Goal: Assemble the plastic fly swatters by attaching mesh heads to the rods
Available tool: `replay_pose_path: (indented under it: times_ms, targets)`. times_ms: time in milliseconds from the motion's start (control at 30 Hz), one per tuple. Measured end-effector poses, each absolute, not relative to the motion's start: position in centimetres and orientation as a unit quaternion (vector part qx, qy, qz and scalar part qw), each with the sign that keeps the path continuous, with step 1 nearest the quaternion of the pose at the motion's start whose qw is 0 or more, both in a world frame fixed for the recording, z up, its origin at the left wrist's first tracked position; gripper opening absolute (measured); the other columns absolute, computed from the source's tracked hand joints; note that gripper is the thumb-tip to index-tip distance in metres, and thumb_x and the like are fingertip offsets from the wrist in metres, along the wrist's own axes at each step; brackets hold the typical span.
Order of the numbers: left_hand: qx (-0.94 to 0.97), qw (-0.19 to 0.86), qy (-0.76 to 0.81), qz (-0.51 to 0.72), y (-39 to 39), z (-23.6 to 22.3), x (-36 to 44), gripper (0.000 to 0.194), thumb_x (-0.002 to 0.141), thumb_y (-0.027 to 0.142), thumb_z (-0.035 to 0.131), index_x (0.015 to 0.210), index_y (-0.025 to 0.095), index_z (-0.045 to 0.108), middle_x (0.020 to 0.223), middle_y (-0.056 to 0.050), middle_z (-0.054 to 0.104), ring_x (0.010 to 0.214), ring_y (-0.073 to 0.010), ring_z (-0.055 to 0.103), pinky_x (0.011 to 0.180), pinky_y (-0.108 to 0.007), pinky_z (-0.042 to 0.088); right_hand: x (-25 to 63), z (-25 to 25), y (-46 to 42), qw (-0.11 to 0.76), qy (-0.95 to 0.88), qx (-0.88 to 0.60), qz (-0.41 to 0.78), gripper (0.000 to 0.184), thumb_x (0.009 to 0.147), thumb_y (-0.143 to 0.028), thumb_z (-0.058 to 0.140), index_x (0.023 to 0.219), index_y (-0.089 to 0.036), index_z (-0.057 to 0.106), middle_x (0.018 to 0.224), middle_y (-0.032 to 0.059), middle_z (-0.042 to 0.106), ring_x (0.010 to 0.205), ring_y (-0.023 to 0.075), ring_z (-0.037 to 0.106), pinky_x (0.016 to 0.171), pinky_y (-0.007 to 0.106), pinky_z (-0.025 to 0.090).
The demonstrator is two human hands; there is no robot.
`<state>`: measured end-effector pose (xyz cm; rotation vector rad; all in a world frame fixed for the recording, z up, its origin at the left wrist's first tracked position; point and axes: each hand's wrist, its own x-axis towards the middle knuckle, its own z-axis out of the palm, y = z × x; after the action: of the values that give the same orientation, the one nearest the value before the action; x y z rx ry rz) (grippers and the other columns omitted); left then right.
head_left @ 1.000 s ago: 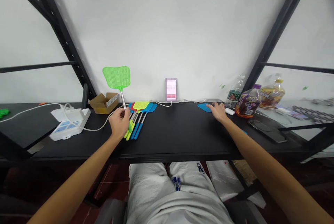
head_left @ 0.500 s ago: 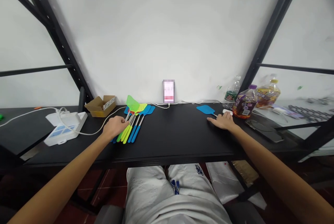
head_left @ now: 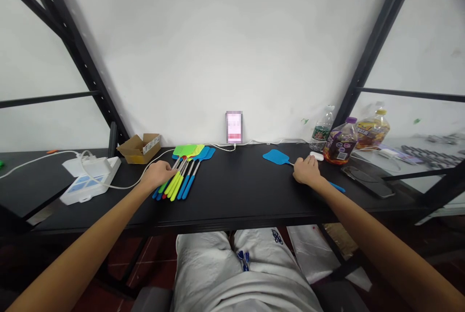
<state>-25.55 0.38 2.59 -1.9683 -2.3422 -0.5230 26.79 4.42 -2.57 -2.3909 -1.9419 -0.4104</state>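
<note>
Left hand (head_left: 158,175) rests on the swatter pile (head_left: 181,179), green swatter (head_left: 185,150) now lying flat on it. Right hand (head_left: 307,169), well apart, covers the handle of the blue swatter (head_left: 276,157), whose head has shifted left, beside a white object (head_left: 317,156). Grip on either: cannot tell.

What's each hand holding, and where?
Right hand grips the blue fly swatter mid-handle; left hand rests at the swatter pile's handles, no clear hold.
</note>
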Motion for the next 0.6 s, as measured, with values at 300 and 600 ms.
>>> replay_pose_path:
  times_ms: [300,600]
  targets:
    - [-0.628,0.024,-0.761,-0.16,0.3,2.5,-25.6,0.028,0.069,0.048,0.063,0.062,0.021,0.064,0.072,-0.01,0.069,0.072,-0.0254,0.064,0.058,-0.028,0.038,23.9,-1.1,2.2,0.129,-0.705,-0.676,-0.173,0.052,0.068,-0.015,0.065,0.114,-0.003,0.047,0.144,0.0396,0.034,0.143,0.0445,0.023,0.112,0.056,0.018]
    - [-0.63,0.142,-0.73,-0.225,-2.2,3.8,-18.6,0.027,0.088,0.04,0.047,0.075,0.02,0.061,0.081,-0.008,0.068,0.076,-0.0238,0.062,0.061,-0.027,0.037,18.9,3.0,0.9,0.365,-0.768,-0.527,-0.018,0.012,0.089,-0.014,0.042,0.099,-0.019,0.045,0.11,0.0201,0.066,0.104,0.0321,0.063,0.09,0.043,0.045]
